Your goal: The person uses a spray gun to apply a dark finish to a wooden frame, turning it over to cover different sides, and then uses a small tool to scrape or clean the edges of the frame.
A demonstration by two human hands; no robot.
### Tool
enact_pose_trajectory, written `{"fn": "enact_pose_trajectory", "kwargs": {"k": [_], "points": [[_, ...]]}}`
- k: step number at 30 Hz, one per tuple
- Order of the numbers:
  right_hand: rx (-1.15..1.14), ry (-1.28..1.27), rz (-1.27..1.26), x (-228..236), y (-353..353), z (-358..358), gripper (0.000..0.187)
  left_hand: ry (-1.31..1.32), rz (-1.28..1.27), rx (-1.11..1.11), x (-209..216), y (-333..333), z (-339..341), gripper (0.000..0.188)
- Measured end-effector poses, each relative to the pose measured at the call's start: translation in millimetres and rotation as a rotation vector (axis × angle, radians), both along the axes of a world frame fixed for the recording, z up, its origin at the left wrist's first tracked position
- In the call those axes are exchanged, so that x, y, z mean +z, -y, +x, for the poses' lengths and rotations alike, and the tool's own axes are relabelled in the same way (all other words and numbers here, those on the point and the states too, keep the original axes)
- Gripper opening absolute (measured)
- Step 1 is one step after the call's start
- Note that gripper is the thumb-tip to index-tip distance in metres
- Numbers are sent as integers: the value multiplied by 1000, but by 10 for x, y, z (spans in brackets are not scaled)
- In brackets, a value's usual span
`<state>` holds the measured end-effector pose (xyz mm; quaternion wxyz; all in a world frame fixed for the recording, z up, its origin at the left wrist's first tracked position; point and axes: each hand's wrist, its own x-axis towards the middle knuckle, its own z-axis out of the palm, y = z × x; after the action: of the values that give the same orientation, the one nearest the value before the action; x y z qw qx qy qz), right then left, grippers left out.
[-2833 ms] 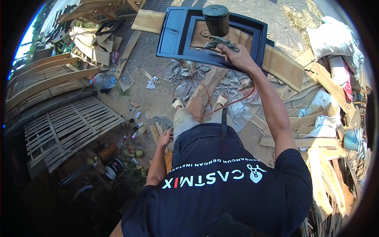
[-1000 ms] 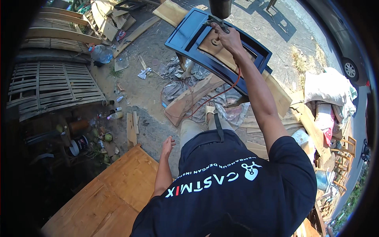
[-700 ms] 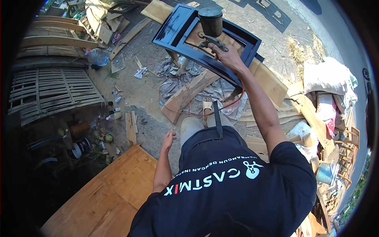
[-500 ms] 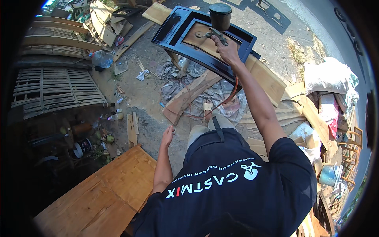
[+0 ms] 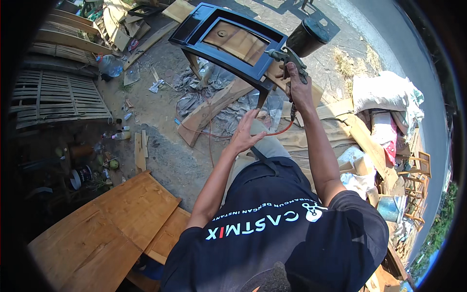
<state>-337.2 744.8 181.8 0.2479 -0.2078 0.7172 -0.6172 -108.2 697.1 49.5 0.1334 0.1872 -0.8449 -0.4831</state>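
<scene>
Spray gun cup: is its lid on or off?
On: a dark lid caps the cup of the spray gun in the right hand.

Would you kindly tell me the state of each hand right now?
Left hand: open, with nothing visible in it.
Right hand: closed around the grip of the spray gun.

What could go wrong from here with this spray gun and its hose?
The red hose loops in front of a trouser leg and might snag. The cup on the spray gun in the right hand leans over and could drip if its lid is loose. The left hand, which looks close to the black frame, might smudge its glossy surface if wet.
</scene>
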Motion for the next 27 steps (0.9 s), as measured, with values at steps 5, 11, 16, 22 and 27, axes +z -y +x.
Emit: {"fn": "enact_pose_trajectory", "kwargs": {"k": [5, 11, 16, 22, 27], "points": [[-82, 145, -97, 274, -744, -105, 64, 170, 327, -411, -113, -498, -562, 49], [-229, -95, 133, 76, -1333, -1088, 59, 587, 347, -323, -857, -510, 12, 63], [-191, -203, 277, -509, -1401, -1876, 64, 683, 63, -54, -894, -488, 605, 57], [20, -84, 267, -839, -1160, -2271, 65, 707, 150, 395, -515, -851, 417, 51], [359, -50, 222, -891, -1164, -2157, 60, 715, 147, 604, -256, -1239, 142, 48]]}}
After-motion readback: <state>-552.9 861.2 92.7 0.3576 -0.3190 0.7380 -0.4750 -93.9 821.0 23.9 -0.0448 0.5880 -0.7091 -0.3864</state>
